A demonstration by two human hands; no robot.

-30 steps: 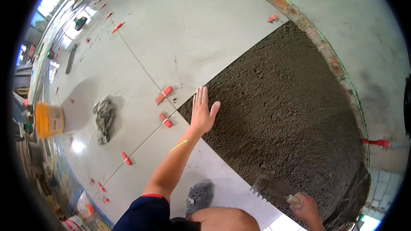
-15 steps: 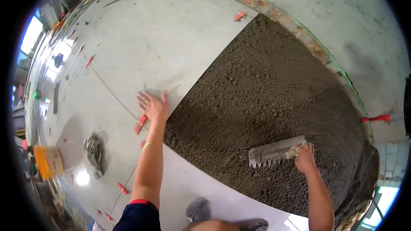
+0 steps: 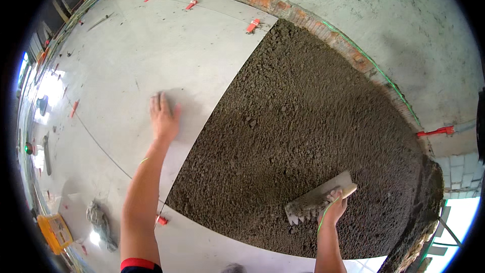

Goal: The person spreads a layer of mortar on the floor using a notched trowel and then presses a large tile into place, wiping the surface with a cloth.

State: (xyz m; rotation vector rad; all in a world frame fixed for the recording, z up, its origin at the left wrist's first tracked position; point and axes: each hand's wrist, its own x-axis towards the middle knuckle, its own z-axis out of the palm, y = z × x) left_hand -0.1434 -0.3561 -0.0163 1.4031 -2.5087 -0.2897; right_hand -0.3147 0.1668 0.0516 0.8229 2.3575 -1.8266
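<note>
My right hand (image 3: pixel 332 210) grips the pale handle of a notched trowel (image 3: pixel 314 196). The metal blade is smeared with mortar, and its toothed end points toward the near left. The trowel is at the near part of a wide bed of dark, grainy mortar (image 3: pixel 273 136). My left hand (image 3: pixel 164 119) is stretched out with its fingers spread over a large pale floor tile (image 3: pixel 116 91), left of the mortar edge. It holds nothing; palm contact with the tile is hidden.
Red tile-levelling wedges (image 3: pixel 253 26) sit along the tile seams. A grey crumpled cloth or bag (image 3: pixel 101 225) and a yellow bucket (image 3: pixel 54 232) lie at the near left. A brick-edged wall base (image 3: pixel 303 17) bounds the far side, with a red pipe (image 3: pixel 437 131) at right.
My view has shifted forward. My left hand has moved away from the wedge at the seam, farther out over the tile. The trowel has come nearer and turned, its far end swinging up.
</note>
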